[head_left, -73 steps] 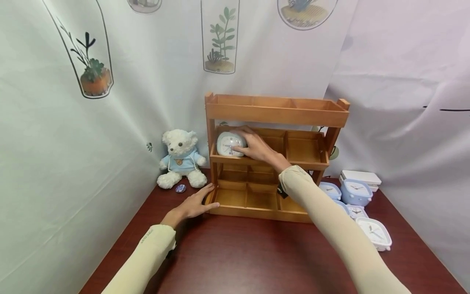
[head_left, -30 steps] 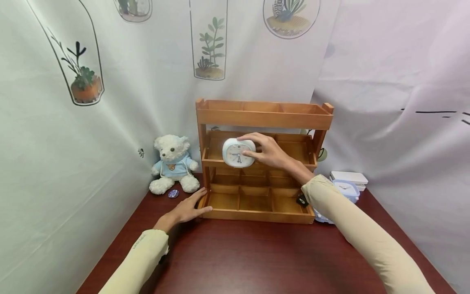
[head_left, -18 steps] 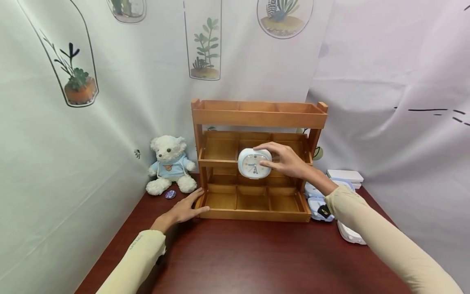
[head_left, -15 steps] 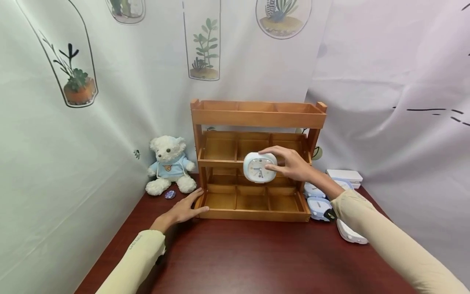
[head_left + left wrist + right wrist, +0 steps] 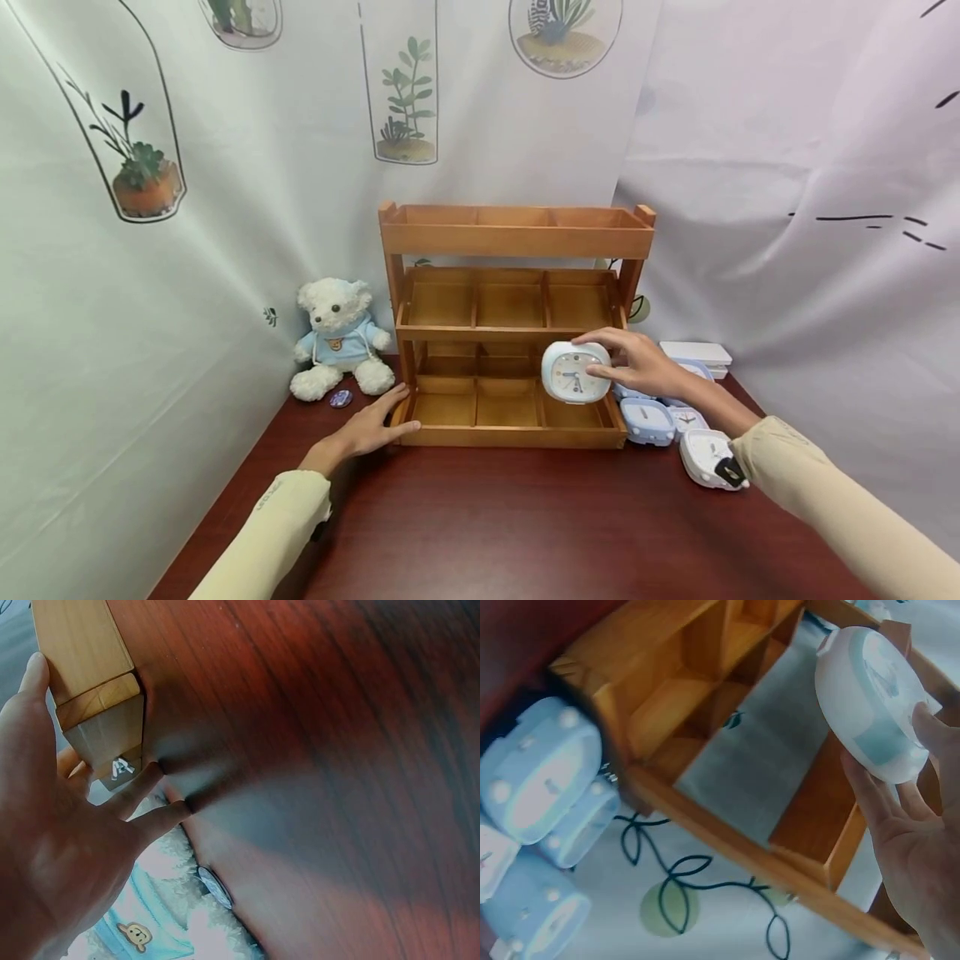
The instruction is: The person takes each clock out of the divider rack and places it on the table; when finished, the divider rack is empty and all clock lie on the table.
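Observation:
My right hand holds a white and pale blue alarm clock by its right side, thumb on the face and fingers over the top. The clock hangs in the air before the right part of a wooden tiered shelf, its dial facing me. In the right wrist view the same clock shows from the side, above the shelf. My left hand rests with spread fingers at the shelf's lower left corner; in the left wrist view two fingertips touch the table beside the wooden corner.
Blue and white alarm clocks crowd the table right of the shelf, with a white clock nearest me and white boxes behind. A white teddy bear and a small round blue-patterned object are at the left.
The clock has come out of the shelf's middle tier, held in my right hand, and moved right and downward. My left hand stays at the shelf corner. The head view has shifted slightly right.

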A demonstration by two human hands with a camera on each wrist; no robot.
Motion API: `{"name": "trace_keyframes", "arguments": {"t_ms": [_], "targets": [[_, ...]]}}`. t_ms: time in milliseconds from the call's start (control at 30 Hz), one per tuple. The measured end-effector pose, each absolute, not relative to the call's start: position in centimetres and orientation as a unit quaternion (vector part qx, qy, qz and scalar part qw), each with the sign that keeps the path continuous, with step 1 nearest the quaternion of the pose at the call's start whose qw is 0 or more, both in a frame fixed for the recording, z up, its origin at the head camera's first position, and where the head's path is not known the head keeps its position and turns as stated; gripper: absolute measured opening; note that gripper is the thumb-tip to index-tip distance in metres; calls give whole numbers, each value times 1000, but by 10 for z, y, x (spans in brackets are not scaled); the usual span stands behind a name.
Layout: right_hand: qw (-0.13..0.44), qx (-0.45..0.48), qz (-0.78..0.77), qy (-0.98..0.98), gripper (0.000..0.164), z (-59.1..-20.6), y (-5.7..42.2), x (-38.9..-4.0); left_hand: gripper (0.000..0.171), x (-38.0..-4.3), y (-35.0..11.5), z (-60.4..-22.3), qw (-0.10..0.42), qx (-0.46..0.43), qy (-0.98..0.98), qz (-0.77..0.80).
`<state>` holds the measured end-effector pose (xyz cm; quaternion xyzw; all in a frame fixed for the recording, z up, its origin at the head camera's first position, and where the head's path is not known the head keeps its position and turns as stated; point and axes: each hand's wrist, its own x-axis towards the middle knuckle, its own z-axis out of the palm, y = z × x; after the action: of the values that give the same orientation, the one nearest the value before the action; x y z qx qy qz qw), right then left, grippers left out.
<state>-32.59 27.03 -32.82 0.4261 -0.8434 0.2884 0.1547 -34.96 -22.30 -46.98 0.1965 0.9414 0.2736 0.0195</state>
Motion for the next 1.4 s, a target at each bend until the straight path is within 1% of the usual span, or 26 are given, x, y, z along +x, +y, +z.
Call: {"name": "trace_keyframes", "arguments": {"t_ms": [200,433,567,700,900,1133,1400], "targets": [[120,408,303,-853,41,-339,293,-313,86,-349,-223,-471,18,193,941,278],[150,395,245,-873,41,-358,325,-300,86,-352,-221,-470,17,195,941,275],[150,389,237,-877,42,-372,342,-293,87,-354,-221,-469,18,195,941,276],[133,376,240,-885,42,-386,355,-285,87,-353,-221,-470,20,195,941,275],[141,362,231,-892,40,-405,368,-278,87,-353,-222,-470,17,197,941,274],[155,385,235,-879,41,-425,375,-270,87,-352,-223,-471,19,196,942,272],[150,373,232,-886,42,-437,378,-265,87,-351,-224,-470,18,194,941,276]]}}
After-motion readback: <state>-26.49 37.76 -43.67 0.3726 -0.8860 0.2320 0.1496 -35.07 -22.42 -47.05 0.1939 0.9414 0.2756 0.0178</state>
